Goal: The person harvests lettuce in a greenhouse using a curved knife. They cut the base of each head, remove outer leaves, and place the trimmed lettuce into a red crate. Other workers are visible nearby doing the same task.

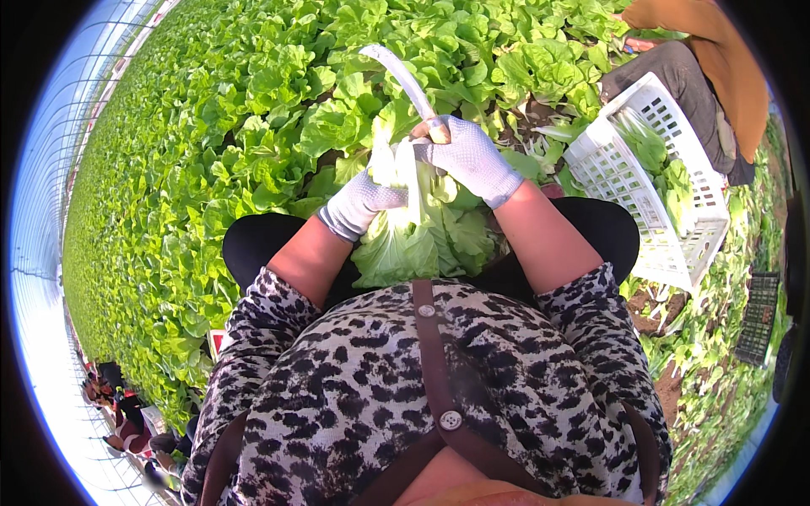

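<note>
My left hand (365,201), in a white dotted glove, is closed round a leafy green lettuce (413,244). The plant hangs with its leaves toward my lap and its pale stalks up between my hands. In my gloved right hand (468,158) is a curved knife (398,74), its blade pointing up and to the left, away from me. The fingers of that hand also come against the lettuce's pale stalks. Part of the knife's handle is hidden in the glove.
Dense rows of growing lettuce (202,126) spread ahead and left. On my right stands a tilted white plastic crate (620,173) with cut greens inside, beside a crouching person (717,63). A dark crate (757,319) lies farther right. Other people (126,413) are at lower left.
</note>
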The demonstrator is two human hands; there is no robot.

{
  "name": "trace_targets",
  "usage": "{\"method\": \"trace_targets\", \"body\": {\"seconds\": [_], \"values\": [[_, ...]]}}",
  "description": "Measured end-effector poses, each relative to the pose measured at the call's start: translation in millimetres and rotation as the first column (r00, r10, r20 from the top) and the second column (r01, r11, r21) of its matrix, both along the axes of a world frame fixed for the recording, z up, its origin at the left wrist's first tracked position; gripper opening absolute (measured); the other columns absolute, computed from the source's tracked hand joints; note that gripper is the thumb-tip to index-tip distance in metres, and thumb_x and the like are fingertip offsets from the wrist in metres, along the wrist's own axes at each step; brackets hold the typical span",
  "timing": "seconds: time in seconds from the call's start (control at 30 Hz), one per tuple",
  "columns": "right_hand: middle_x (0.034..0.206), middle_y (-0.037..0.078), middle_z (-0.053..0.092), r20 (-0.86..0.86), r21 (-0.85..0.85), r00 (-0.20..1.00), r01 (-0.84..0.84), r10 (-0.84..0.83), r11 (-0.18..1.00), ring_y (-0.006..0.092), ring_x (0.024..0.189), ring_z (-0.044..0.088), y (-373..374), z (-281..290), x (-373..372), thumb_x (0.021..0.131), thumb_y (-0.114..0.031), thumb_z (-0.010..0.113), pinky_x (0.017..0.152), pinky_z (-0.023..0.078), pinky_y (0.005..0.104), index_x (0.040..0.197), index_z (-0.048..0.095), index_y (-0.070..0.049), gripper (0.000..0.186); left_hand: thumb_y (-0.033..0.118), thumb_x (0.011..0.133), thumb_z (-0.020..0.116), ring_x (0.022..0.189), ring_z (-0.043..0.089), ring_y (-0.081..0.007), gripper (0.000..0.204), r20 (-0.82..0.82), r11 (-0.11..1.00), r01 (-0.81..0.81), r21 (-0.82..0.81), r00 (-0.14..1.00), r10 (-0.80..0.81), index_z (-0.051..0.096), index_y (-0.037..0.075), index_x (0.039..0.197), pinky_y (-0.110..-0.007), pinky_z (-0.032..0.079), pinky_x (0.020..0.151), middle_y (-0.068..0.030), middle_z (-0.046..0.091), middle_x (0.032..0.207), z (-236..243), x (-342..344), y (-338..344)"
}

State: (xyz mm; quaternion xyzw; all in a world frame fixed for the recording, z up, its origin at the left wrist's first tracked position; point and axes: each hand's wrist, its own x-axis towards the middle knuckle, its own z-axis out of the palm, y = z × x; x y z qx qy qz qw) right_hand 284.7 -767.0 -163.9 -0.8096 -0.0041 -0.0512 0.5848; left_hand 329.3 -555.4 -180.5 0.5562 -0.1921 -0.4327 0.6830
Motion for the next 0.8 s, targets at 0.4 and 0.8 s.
{"method": "trace_targets", "body": {"seconds": [0.4,0.8], "values": [[0.086,0.016,0.067,0.28,-0.325,0.959,0.146,-0.052,0.934,0.0367,0.08,0.066,50,19,-4,0.079,-0.031,0.077,0.071,0.053,0.0428,0.095,0.068,-0.007,0.031,0.016,0.07,0.077,0.108,0.065,-0.0316,0.064,0.77,0.803,-0.521,0.29,0.625,0.127,0.053,0.0,0.128,-0.037,0.05,0.094,-0.0192,0.067,0.113,20,-6,4],[0.077,0.022,0.064,0.041,-0.362,0.982,0.185,-0.183,0.914,0.0409,0.076,0.065,45,7,-4,0.081,-0.032,0.069,0.07,0.052,0.0457,0.081,0.062,0.0,0.033,0.035,0.071,0.087,0.113,0.061,-0.0317,0.075,0.581,0.891,-0.365,0.269,0.8,0.152,0.05,0.003,0.128,-0.038,0.048,0.096,-0.0166,0.063,0.12,-2,-3,-22]]}}
